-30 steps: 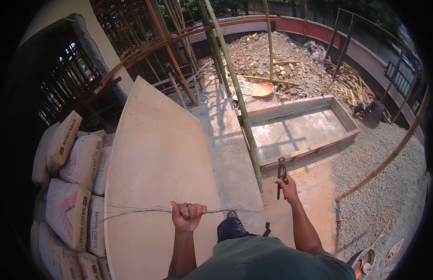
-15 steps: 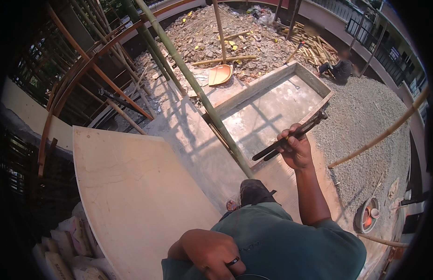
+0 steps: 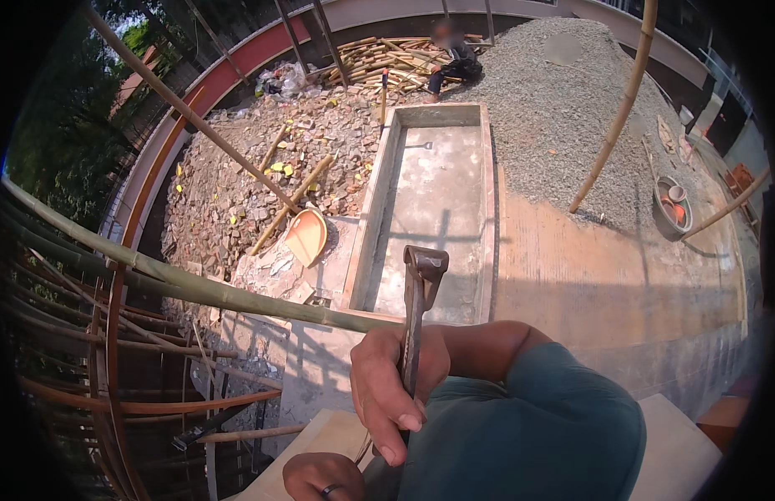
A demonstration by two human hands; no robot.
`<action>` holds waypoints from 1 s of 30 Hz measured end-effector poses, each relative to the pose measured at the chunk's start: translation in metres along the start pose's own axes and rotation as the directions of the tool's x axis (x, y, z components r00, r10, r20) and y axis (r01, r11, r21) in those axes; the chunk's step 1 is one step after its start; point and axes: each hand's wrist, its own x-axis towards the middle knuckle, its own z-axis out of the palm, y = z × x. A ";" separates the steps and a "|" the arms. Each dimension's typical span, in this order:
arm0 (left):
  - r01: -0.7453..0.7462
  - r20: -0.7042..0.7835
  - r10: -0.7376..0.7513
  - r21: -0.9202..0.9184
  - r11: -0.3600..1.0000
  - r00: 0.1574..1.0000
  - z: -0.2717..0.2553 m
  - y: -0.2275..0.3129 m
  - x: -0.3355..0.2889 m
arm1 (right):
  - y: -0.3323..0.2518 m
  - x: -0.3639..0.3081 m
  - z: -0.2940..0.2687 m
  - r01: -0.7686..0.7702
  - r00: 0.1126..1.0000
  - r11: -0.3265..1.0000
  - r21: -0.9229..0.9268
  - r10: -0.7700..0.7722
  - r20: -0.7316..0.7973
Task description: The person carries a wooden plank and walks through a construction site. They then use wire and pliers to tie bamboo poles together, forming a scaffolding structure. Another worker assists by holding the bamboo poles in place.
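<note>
My right hand (image 3: 379, 380) is closed around the dark metal pincers (image 3: 413, 313), which stand nearly upright in front of my chest. Their jaw end points away from me, over the near end of a concrete-walled trough. Part of the handles is hidden behind my fingers. At the lower edge my left hand (image 3: 322, 476), with a dark ring on one finger, is curled close to my body beside a pale board (image 3: 325, 430). A thin strand shows near it, but what its fingers hold is out of sight.
The shallow concrete trough (image 3: 490, 209) lies ahead. Green bamboo (image 3: 212, 288) crosses on the left, another pole (image 3: 625, 108) rises on the right. Rubble (image 3: 220, 184), an orange scoop-shaped pan (image 3: 305, 236), gravel (image 3: 554, 108), a tub (image 3: 664, 219) and a seated person (image 3: 458, 63) surround it.
My view has turned right. The pincers, held out to the right before, are now upright in front of me, jaws away, with my right arm bent across my body.
</note>
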 end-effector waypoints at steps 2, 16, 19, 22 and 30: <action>0.069 0.061 -0.068 -0.015 0.998 0.996 -0.028 0.035 0.000 | 0.011 0.030 -0.003 -0.113 0.992 0.993 -0.014 0.114 0.060; 0.047 0.116 -0.042 -0.041 0.998 0.992 -0.174 0.215 -0.163 | 0.148 0.154 -0.175 -0.174 0.972 0.785 -0.594 0.234 0.024; 0.013 -0.152 -0.026 -0.087 0.996 0.988 -0.193 0.251 -0.196 | 0.173 0.176 -0.201 -0.151 0.976 0.751 -0.643 0.215 0.022; -0.020 -0.557 -0.014 -0.056 0.998 0.830 -0.209 0.261 -0.253 | 0.185 0.184 -0.228 -0.140 0.966 0.721 -0.678 0.251 0.068; 0.372 -0.846 -0.069 0.157 0.915 0.528 -0.253 0.260 -0.308 | 0.193 0.244 -0.272 -0.235 0.793 0.548 -0.803 0.585 0.167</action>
